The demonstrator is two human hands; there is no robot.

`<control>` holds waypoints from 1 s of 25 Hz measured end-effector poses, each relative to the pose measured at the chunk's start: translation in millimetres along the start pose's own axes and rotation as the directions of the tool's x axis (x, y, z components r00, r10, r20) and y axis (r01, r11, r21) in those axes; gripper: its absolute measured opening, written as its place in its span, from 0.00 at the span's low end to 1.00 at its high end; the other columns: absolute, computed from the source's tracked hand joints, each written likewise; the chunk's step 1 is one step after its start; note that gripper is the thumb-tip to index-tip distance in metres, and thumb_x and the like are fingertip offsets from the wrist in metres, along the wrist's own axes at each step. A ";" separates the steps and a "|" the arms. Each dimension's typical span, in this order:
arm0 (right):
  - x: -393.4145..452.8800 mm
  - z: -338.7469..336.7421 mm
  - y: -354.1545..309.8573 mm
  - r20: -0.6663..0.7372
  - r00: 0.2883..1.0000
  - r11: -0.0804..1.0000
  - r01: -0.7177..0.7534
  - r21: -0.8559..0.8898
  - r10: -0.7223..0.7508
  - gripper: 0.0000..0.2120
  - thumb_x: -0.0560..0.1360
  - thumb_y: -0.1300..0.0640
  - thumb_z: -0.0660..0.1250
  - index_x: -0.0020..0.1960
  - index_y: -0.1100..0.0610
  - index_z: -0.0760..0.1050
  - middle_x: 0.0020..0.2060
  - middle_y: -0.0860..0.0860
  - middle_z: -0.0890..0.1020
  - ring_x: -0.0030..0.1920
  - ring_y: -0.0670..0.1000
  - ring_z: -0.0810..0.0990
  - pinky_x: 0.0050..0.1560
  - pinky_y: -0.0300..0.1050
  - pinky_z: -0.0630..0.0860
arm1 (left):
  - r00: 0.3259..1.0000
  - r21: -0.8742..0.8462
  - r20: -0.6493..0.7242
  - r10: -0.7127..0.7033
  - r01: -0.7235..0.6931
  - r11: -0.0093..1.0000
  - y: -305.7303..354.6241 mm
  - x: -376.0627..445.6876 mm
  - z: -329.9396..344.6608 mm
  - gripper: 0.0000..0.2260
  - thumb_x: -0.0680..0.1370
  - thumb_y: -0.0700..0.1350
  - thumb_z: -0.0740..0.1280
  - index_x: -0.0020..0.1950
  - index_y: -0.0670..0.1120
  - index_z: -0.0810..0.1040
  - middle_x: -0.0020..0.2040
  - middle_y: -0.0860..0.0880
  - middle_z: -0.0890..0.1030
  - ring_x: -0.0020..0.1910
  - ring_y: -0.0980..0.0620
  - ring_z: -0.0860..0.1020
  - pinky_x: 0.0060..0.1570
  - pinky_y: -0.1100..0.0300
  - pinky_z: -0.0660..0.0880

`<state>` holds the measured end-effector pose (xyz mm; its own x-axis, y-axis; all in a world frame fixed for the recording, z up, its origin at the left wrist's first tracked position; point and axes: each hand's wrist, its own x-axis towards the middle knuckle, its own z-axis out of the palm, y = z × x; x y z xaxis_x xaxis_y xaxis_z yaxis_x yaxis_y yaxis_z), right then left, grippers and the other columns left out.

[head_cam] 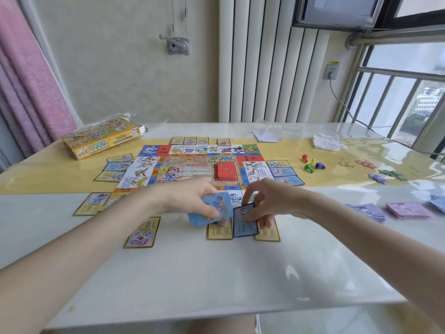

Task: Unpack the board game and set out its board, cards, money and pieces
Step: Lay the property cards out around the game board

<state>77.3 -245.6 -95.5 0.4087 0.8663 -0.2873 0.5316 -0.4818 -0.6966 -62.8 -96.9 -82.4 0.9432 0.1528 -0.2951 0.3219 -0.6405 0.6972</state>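
Nearest, both forearms reach over the glossy white worktop (216, 273). The left hand (190, 198) has its grip closed around a small stack of blue cards (209, 210), thumb on top. Just beside it, the right hand (267, 203) pinches a single blue-bordered card (244, 222) by its upper edge; the card shows a small blue creature above a table of figures, and its lower edge sits at the worktop between two yellow-bordered cards (220, 231) already laid flat. Another yellow-bordered card (143, 232) lies well to the left.

To the right, flat piles of purple and pink paper money (407, 209) rest on the worktop.

Beyond the hands lies the game board (187, 165), square, ringed with white picture spaces and coloured corners, a cartoon figure printed at its centre. A red deck (225, 173) sits on the board's middle right. Blue and yellow cards line its left, right and far edges.

Right of the board stand small red, yellow, green and blue pawns (313, 163), then scattered coloured tokens (366, 165) in yellow, red, green and purple.

At the far left the yellow game box (101, 138) lies open-ended; crumpled white wrapping (328, 142) sits far right.
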 end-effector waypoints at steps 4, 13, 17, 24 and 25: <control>-3.0 8.3 -2.5 -0.035 0.997 0.965 0.057 -0.255 -0.068 0.14 0.69 0.60 0.73 0.53 0.59 0.75 0.45 0.61 0.82 0.27 0.49 0.73 0.23 0.32 0.69 | 0.999 0.173 0.019 -0.030 0.027 0.985 2.6 -7.2 2.3 0.05 0.76 0.43 0.68 0.42 0.52 0.78 0.37 0.58 0.79 0.31 0.67 0.75 0.34 0.75 0.70; -6.9 -4.2 -6.4 -0.082 0.989 0.899 0.077 -0.431 -0.125 0.14 0.69 0.52 0.73 0.52 0.55 0.77 0.44 0.48 0.77 0.38 0.44 0.72 0.32 0.32 0.65 | 1.000 0.191 -0.014 0.025 -0.021 0.981 5.7 -5.9 -1.4 0.04 0.76 0.44 0.68 0.42 0.52 0.78 0.39 0.56 0.80 0.34 0.63 0.76 0.33 0.73 0.71; -13.4 -12.9 4.3 0.024 1.000 0.862 0.021 -0.507 -0.010 0.15 0.66 0.49 0.75 0.49 0.50 0.74 0.44 0.48 0.77 0.39 0.47 0.73 0.34 0.40 0.70 | 0.997 0.075 -0.016 0.072 -0.071 0.995 9.5 0.7 1.8 0.05 0.76 0.43 0.68 0.50 0.46 0.82 0.46 0.54 0.83 0.42 0.61 0.80 0.43 0.68 0.76; -12.1 -22.1 -1.7 -0.020 0.997 0.945 0.060 -0.320 -0.070 0.11 0.70 0.52 0.72 0.49 0.53 0.76 0.42 0.51 0.79 0.29 0.47 0.70 0.24 0.35 0.67 | 0.981 -0.359 -0.196 0.018 -0.088 0.929 0.6 11.1 8.3 0.08 0.76 0.39 0.67 0.54 0.40 0.79 0.48 0.45 0.84 0.43 0.53 0.81 0.41 0.64 0.78; -9.9 -25.8 -8.9 -0.072 0.992 0.975 0.087 -0.205 -0.103 0.09 0.71 0.52 0.71 0.49 0.55 0.77 0.41 0.53 0.79 0.29 0.48 0.71 0.24 0.34 0.68 | 0.972 -0.505 -0.236 -0.022 -0.103 0.857 1.1 11.3 9.1 0.07 0.75 0.38 0.67 0.53 0.41 0.79 0.45 0.45 0.84 0.41 0.53 0.82 0.38 0.65 0.78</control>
<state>87.6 -253.3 -69.5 0.4040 0.8996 -0.1657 0.7060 -0.4219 -0.5688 -52.5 -102.7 -90.9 0.9286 0.3401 -0.1483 0.2204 -0.1840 0.9579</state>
